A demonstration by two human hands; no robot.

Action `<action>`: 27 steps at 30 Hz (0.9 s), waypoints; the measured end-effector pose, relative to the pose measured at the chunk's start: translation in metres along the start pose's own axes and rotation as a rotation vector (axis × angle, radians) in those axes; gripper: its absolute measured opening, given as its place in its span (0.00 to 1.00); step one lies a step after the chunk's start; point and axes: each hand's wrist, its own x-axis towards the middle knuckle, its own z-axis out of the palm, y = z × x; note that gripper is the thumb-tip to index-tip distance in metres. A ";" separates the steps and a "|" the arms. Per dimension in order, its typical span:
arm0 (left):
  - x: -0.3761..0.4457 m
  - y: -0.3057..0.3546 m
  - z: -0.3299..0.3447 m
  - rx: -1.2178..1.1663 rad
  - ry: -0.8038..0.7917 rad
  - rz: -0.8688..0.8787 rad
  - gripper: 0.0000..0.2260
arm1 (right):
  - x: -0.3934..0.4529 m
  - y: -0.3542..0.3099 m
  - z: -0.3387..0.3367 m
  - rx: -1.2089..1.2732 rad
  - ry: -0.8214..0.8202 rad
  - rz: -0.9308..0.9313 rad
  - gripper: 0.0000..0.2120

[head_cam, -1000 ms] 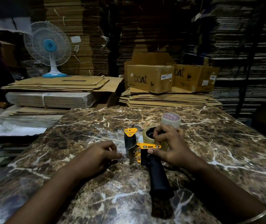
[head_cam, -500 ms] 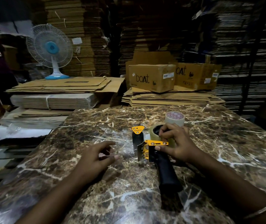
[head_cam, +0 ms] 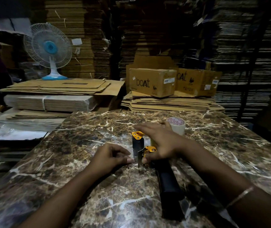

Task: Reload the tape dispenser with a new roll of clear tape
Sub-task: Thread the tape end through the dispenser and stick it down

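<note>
Free tabletop (head_cam: 230, 145) rt of spare roll (head_cam: 176, 125)

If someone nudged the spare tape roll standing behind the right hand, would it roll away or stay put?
The spare tape roll lies flat on its face, so it would probably slide rather than roll. The marble tabletop looks polished, so sliding seems easy. Its hollow core suggests it is fairly light.

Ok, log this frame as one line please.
left hand pinching tape end | right hand flat over dispenser | spare roll behind | loading unfinished
</note>
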 end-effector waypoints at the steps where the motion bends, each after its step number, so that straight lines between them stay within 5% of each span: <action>1: 0.000 -0.001 -0.002 -0.031 -0.001 -0.001 0.05 | 0.007 -0.004 -0.003 -0.036 -0.044 -0.006 0.56; 7: 0.002 0.000 -0.006 -0.081 0.043 -0.043 0.04 | 0.017 -0.009 -0.003 -0.045 -0.085 0.020 0.51; 18: 0.002 -0.004 -0.012 0.185 0.102 -0.016 0.17 | 0.013 -0.012 -0.002 0.011 -0.077 0.084 0.47; 24: -0.003 -0.001 -0.012 0.119 0.100 -0.046 0.16 | 0.027 -0.020 -0.012 0.255 0.118 0.036 0.09; 27: -0.003 0.000 -0.013 0.099 0.094 -0.053 0.16 | 0.039 -0.030 -0.015 0.132 0.016 0.023 0.05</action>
